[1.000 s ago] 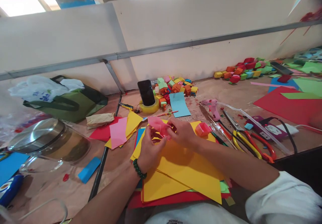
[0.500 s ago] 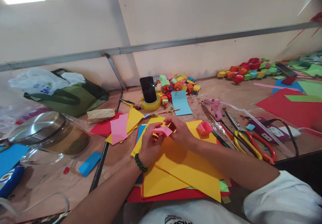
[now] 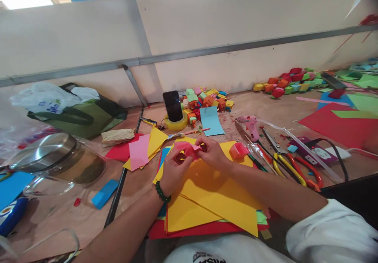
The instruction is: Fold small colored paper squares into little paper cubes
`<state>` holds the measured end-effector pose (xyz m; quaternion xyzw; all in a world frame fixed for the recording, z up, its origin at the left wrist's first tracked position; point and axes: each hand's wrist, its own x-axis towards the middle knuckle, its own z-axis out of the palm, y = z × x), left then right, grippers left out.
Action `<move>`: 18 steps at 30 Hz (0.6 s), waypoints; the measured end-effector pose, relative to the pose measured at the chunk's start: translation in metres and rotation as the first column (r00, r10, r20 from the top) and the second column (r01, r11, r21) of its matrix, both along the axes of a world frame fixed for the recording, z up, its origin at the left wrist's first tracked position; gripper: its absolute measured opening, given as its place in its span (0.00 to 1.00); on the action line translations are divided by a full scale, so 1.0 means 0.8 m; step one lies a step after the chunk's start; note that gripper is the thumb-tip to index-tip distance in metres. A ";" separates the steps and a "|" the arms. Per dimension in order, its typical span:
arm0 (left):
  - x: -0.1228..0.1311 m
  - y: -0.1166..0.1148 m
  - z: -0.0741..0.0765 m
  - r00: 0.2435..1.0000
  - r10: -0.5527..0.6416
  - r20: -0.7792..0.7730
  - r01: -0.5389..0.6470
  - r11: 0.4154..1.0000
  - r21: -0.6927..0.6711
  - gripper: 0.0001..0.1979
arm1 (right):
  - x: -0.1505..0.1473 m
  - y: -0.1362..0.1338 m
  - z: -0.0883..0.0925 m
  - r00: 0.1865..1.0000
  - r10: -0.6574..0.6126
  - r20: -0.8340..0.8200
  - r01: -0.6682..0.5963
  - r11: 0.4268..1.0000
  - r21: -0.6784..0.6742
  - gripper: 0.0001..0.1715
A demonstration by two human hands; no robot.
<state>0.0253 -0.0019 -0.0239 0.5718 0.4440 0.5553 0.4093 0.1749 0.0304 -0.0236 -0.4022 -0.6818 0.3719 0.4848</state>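
Observation:
Between my two hands is a folded piece of pink paper (image 3: 189, 148), held up over the yellow sheets (image 3: 212, 200). My left hand (image 3: 175, 167) has its fingers curled round the left and lower side of it. The fingertips of my right hand (image 3: 212, 151) pinch its right end; part of the paper is hidden behind them. Just right of my right hand, an open pink paper box (image 3: 239, 150) rests on the yellow stack. A flat pink sheet (image 3: 139, 152) lies left of my hands, partly over red and yellow paper.
Beyond my hands a phone (image 3: 173, 105) leans in a yellow tape roll (image 3: 175, 123) beside a heap of paper cubes (image 3: 206, 99). On the right lie a pink glue gun (image 3: 251, 125) and scissors (image 3: 283, 160). A glass teapot (image 3: 85, 160) and a green bag (image 3: 85, 117) stand left.
The pink paper has been turned and opened out, so more of it shows above my left hand. My right fingers have shifted slightly right along its edge.

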 end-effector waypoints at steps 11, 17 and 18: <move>-0.011 0.003 0.002 0.998 -0.002 -0.063 -0.001 0.998 -0.056 0.13 | 0.003 0.002 -0.002 0.992 -0.012 0.129 0.000 0.996 0.089 0.04; -0.014 0.005 0.002 0.940 -0.035 -0.340 0.057 0.997 0.055 0.11 | 0.005 -0.001 0.001 0.984 0.032 0.174 -0.076 0.965 0.250 0.03; -0.014 0.005 0.002 0.933 -0.035 -0.357 0.060 0.997 0.058 0.12 | 0.006 0.000 0.000 0.984 0.033 0.177 -0.078 0.964 0.254 0.03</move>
